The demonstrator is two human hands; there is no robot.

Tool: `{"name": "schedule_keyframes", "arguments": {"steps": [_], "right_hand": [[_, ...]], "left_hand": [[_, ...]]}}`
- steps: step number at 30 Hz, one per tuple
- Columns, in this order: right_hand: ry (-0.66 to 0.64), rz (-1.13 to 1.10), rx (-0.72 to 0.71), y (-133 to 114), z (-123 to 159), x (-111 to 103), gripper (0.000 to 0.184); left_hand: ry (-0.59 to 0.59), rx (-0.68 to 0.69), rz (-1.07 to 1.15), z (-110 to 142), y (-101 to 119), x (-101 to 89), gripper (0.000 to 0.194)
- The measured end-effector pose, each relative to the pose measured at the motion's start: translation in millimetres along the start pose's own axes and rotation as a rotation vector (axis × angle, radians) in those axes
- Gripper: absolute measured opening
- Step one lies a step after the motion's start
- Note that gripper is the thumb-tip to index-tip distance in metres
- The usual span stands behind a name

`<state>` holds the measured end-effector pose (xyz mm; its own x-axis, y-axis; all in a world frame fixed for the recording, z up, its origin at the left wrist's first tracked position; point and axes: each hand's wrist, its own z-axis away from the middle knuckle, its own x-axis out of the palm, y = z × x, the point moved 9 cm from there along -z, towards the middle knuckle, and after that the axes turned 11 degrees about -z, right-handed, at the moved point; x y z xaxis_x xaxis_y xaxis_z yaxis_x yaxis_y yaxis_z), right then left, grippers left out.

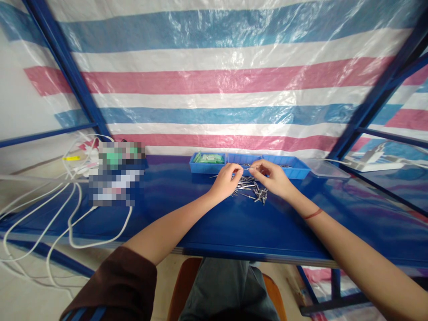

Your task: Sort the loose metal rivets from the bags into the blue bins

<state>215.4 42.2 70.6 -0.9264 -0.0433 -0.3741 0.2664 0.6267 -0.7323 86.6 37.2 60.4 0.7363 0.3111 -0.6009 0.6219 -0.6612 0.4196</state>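
My left hand and my right hand meet above the desk, fingers pinched. Between their fingertips lies a thin metal blind rivet, held at both ends. Under and in front of the hands is a loose pile of blind rivets, with a smaller cluster at its right front. Just behind the hands stands a blue divided tray. Green packets fill its left compartment, and small metal pieces lie in the others, partly hidden by my right hand.
The blue desk ends at its front edge near my lap. White cables trail over the left side. A clear plastic lid lies right of the tray, and a white power strip sits farther right. Blue metal posts frame both sides.
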Motion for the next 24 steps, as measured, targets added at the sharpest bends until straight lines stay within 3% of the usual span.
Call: {"name": "schedule_keyframes", "arguments": {"steps": [3, 5, 8, 10, 15, 17, 20, 22, 24], "right_hand": [[-0.069, 0.114, -0.029, -7, 1, 5, 0.035], [-0.044, 0.166, -0.049, -7, -1, 0, 0.036], [0.156, 0.279, -0.068, 4, -4, -33, 0.033], [0.31, 0.402, -0.026, 18, -3, -61, 0.033], [0.371, 0.738, 0.091, 46, -2, -97, 0.039], [0.293, 0.753, 0.11, 48, -4, -92, 0.039], [-0.016, 0.735, 0.133, 49, -7, -63, 0.03], [-0.22, 0.747, 0.173, 52, -4, -44, 0.025], [-0.323, 0.778, 0.224, 58, 0, -35, 0.02]], "left_hand": [[-0.058, -0.017, -0.051, 0, -3, 6.8, 0.016], [-0.079, -0.071, -0.088, 1, -10, 9.3, 0.017], [-0.124, -0.157, -0.159, 5, -20, 12.5, 0.031], [-0.192, -0.137, -0.237, 8, -19, 16.7, 0.032], [-0.349, 0.057, -0.404, 16, -3, 29.9, 0.03], [-0.411, 0.084, -0.424, 19, -2, 36.3, 0.031], [-0.464, 0.085, -0.442, 22, -3, 41.4, 0.027], [-0.447, 0.083, -0.456, 21, -2, 39.2, 0.027], [-0.397, 0.069, -0.482, 19, -1, 32.7, 0.03]]}}
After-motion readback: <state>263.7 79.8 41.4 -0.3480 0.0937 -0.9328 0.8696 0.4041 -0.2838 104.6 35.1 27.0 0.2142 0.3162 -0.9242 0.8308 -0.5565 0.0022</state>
